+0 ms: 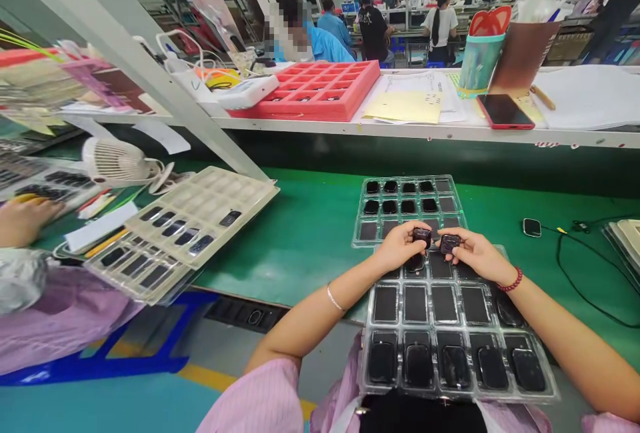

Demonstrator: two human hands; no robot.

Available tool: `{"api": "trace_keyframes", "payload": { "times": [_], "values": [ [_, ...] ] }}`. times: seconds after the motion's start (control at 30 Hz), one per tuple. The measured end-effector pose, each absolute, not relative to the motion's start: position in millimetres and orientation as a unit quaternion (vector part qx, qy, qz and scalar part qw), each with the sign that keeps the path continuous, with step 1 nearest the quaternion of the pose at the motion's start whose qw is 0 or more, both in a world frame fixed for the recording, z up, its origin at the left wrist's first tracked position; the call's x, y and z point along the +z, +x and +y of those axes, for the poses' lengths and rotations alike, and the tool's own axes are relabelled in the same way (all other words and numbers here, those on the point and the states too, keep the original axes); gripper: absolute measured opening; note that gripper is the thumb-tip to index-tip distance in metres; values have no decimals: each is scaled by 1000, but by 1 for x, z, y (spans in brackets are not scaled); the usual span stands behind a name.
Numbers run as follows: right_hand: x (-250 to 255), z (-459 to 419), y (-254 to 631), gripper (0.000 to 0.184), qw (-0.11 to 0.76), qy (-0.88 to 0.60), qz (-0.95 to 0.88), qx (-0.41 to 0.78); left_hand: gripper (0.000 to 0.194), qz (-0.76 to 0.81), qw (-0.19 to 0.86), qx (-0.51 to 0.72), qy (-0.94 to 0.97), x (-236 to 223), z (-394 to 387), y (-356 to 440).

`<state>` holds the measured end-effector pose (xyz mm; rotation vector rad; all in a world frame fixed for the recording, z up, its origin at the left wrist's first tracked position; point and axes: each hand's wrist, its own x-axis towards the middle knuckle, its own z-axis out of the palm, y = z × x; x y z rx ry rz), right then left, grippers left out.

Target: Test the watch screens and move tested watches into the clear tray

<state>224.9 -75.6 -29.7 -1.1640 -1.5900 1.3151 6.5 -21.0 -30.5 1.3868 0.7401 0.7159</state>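
My left hand (398,246) pinches a small black smartwatch body (421,236) between thumb and fingers. Close beside it, my right hand (474,253) grips a second dark smartwatch body (449,244), its face tilted up. Both are held above the far part of a clear plastic tray (415,304), which lies near my lap and overhangs the table edge. Black watch bodies (455,366) fill the tray's nearest row; most pockets in the row behind hold none. Beyond my hands, another clear tray (369,230) has black watch bodies in its back two rows.
A lit smartwatch (531,227) with a black cable (567,273) lies at right. Cream trays (235,186) and a white fan (117,160) stand left, near a co-worker's hand (23,220). The shelf (400,130) bears a red foam tray (345,103), phone (505,112) and cup (480,63).
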Motion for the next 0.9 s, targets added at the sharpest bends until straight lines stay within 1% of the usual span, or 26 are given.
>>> {"api": "trace_keyframes", "payload": {
  "times": [0.1, 0.17, 0.27, 0.37, 0.43, 0.5, 0.6, 0.7, 0.77, 0.83, 0.87, 0.9],
  "values": [
    [-29, -76, 224, 44, 373, -456, -627, 511, 44, 321, 642, 307, 625, -28, -22, 6],
    [-29, -76, 224, 44, 370, -455, -630, 509, 46, 317, 640, 301, 632, -27, -22, 6],
    [-28, -76, 225, 44, 370, -458, -630, 507, 43, 311, 645, 298, 631, -28, -21, 5],
    [-20, -77, 230, 30, 367, -486, -635, 476, 33, 325, 627, 295, 644, -28, -21, 5],
    [-12, -78, 235, 20, 339, -528, -674, 389, 25, 343, 571, 287, 689, -24, -24, 8],
    [-6, -81, 239, 14, 280, -554, -735, 274, 19, 340, 488, 263, 760, -19, -29, 15],
    [-2, -88, 242, 15, 201, -547, -796, 163, 16, 315, 355, 195, 858, -12, -36, 30],
    [1, -100, 249, 20, 177, -558, -804, 108, 20, 328, 246, 130, 903, -8, -38, 37],
    [4, -113, 259, 19, 155, -569, -802, 92, 25, 332, 222, 116, 909, -2, -39, 29],
    [8, -131, 271, 24, 116, -576, -804, 95, 28, 320, 225, 127, 911, 10, -44, 9],
    [9, -142, 276, 25, 92, -580, -804, 99, 25, 312, 225, 140, 912, 17, -49, -4],
    [9, -153, 280, 22, 74, -583, -803, 100, 22, 287, 234, 139, 919, 23, -56, -19]
  ]
}}
